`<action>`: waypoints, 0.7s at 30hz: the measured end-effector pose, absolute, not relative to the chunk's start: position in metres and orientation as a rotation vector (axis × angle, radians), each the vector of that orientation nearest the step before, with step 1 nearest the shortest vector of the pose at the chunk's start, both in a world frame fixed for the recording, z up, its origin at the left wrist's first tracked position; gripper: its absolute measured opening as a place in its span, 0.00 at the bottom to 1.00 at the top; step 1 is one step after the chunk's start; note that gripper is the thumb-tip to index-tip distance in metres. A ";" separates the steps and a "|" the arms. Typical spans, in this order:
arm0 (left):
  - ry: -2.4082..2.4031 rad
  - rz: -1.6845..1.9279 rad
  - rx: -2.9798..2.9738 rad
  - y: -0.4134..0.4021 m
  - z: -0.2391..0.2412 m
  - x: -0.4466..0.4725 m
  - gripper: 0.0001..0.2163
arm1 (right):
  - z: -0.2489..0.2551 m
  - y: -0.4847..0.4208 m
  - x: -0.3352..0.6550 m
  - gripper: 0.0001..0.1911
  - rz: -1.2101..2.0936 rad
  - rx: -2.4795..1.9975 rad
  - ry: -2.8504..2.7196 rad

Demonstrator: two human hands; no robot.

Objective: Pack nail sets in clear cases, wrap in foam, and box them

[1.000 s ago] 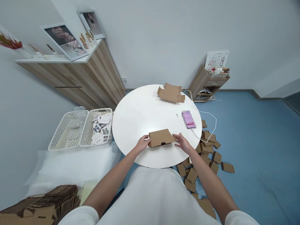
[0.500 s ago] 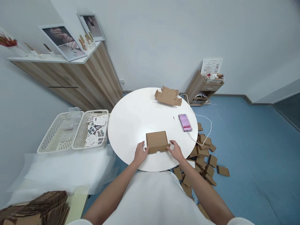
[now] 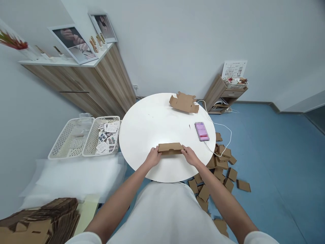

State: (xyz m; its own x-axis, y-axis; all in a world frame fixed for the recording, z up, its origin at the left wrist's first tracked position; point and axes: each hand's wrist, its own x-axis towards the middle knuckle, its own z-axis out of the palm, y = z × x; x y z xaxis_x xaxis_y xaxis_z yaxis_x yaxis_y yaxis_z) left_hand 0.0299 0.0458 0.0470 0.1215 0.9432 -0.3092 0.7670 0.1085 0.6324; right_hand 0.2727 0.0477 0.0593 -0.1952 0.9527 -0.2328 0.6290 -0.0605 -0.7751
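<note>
A small brown cardboard box [image 3: 170, 148] is between my two hands at the near part of the round white table [image 3: 142, 125]. Its front side, with a small notch at the middle, faces me, and the top looks narrow from here. My left hand [image 3: 153, 157] grips the left end, fingers bent around the corner. At the right end, my right hand [image 3: 190, 156] holds the other corner in the same way. Whether the box's underside touches the table I cannot tell.
An unfolded cardboard box [image 3: 185, 102] lies at the table's far edge. A purple phone-like device [image 3: 201, 131] with a white cable is at right. Many boxes [image 3: 222, 164] lie on the floor. Left stand white baskets [image 3: 87, 149] and stacked flat cardboard [image 3: 50, 217].
The box has tilted so its front side now faces me and less of its top shows. Both hands have closed in on its ends. The camera view has shifted slightly.
</note>
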 end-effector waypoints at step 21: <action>1.751 0.500 1.674 0.087 0.062 0.023 0.15 | 0.063 0.096 0.266 0.21 1.240 -1.691 -1.723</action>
